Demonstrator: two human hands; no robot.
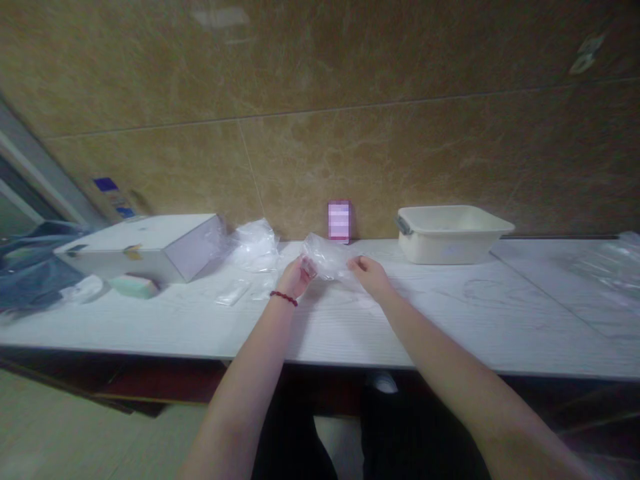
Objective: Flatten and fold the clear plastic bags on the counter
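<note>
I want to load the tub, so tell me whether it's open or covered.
Open: nothing covers the tub, and its inner wall shows beyond the near rim.

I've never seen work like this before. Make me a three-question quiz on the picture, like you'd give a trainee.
1. Multiple choice: which wrist wears the dark red bracelet?
A) left
B) right
C) both

2. True or false: in the picture, the cream tub stands to the right of the white box.

3. Fill in the blank: between the left hand and the right hand is a crumpled piece of clear ____.

Key: 1. A; 2. True; 3. plastic.
</note>
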